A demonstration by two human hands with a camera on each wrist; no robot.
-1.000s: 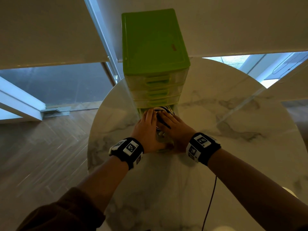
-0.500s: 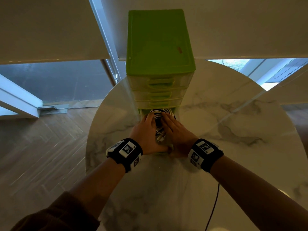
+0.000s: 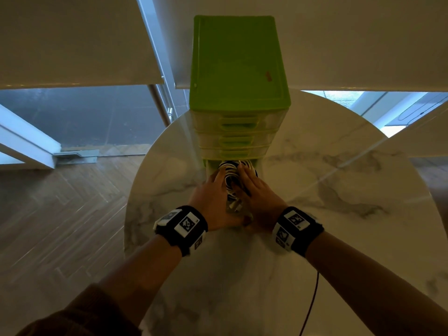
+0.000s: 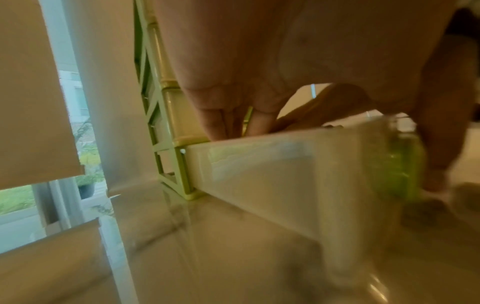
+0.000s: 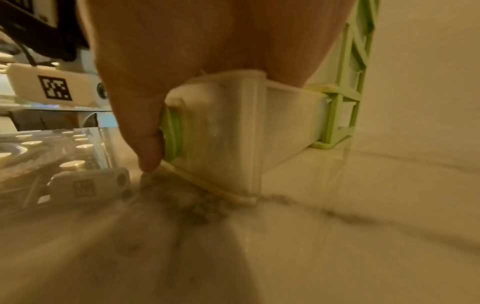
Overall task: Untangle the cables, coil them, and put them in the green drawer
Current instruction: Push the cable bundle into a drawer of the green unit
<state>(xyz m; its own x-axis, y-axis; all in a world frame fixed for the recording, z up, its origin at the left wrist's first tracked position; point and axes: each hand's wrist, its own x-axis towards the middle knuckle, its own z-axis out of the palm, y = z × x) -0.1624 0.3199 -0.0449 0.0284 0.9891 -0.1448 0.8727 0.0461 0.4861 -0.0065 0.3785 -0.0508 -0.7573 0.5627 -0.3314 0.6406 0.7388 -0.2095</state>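
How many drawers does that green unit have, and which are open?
4. Three translucent drawers with green handles sit closed, stacked under the green lid. The bottom translucent drawer is pulled out, holding black and white coiled cables.

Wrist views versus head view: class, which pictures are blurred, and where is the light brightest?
Both wrist views are smeared: the drawer and marble table streak with motion. The head view is sharper but dim and yellowish, brightest at the window; hands shadow the cables.

Upper drawers (image 3: 236, 139) just above cables (image 3: 230, 175)
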